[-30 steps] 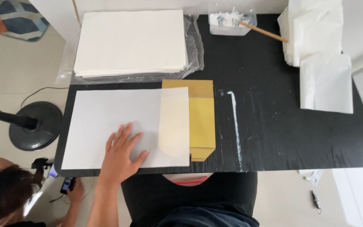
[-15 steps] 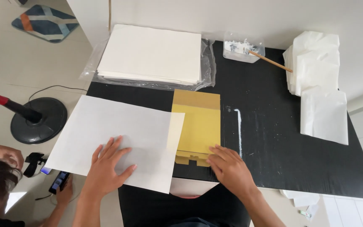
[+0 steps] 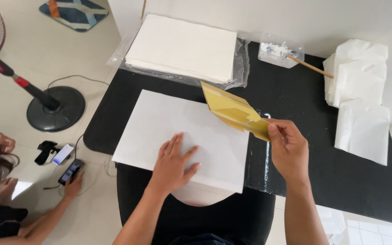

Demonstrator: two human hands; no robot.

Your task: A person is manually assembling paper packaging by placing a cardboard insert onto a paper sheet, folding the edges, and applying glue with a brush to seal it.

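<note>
Yellow envelope (image 3: 234, 111) pinched at corner by right hand (image 3: 289, 149); left hand (image 3: 173, 161) flat, fingers spread, on white sheet (image 3: 182, 131). Risk: envelope slipped from thin pinch.

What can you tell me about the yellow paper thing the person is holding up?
The yellow paper piece looks like thin card or an envelope-like template, mustard yellow, with folded layers and a stepped notch near its lower end. It is lifted off the black table and tilted, its far end pointing toward the stack of white paper. The right hand pinches its near end between thumb and fingers. It hangs partly above the large white sheet.
</note>
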